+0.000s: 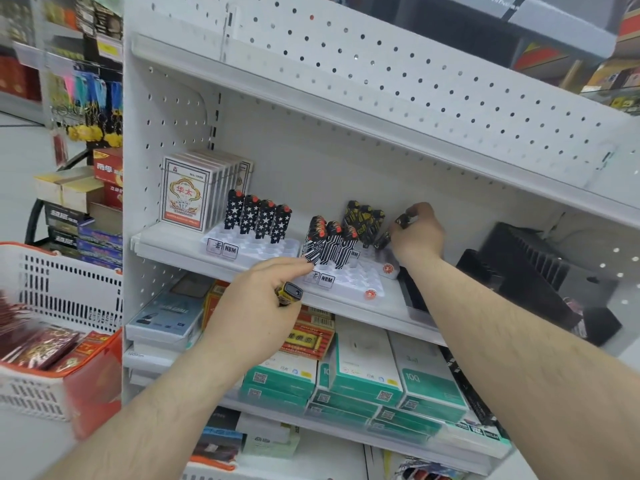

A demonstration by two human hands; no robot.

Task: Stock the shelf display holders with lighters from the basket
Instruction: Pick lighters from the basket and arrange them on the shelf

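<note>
A white pegboard shelf unit fills most of the view, and its middle shelf carries the work. At the far left sits a white basket with an orange rim, holding red packets (whether any lighters lie in it cannot be seen from here). On the shelf stand two white display holders. The left holder has one row of star-patterned lighters along its back and many bare slots in front. The right holder carries a group of black-and-white striped lighters and, behind them, black-and-yellow lighters, with most of its front slots still bare. A stack of card boxes stands at the shelf's left end, and boxed goods fill the shelf below.

By my reading the task is partly done: each holder has some stock, and a good many slots are left in both.

The right hand reaches to the back right of the right holder, its fingers curled round a dark lighter held just above the slots, close beside the black-and-yellow group; it looks about to be seated. The left hand hovers in front of the shelf edge, just below the striped group, clasping a yellow-and-black lighter whose end pokes out between the fingers, near the right holder but not touching it.
</note>
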